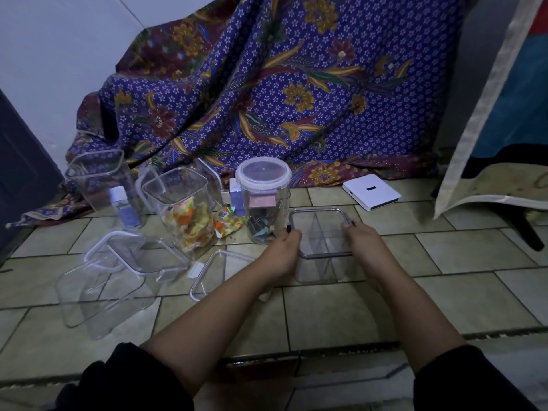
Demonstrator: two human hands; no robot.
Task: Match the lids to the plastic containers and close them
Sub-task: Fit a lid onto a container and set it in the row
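Note:
A clear square container with inner dividers (321, 262) stands on the tiled floor, with a grey-rimmed clear lid (321, 216) lying on top of it. My left hand (283, 247) grips the lid's left edge and my right hand (363, 244) grips its right edge. To the left stands a round jar (264, 209) with its white-rimmed lid on. An open square container (184, 212) holds colourful packets. Another open tall container (100, 179) stands at the back left. A clear container (98, 289) lies on its side. Loose white-rimmed lids (216, 271) lie on the floor.
A patterned purple cloth (267, 84) drapes behind the containers. A flat white box (370, 191) lies at the right. Small cartons (124, 209) and a snack wrapper (229, 222) sit among the jars. A dark door (20, 173) is at the left.

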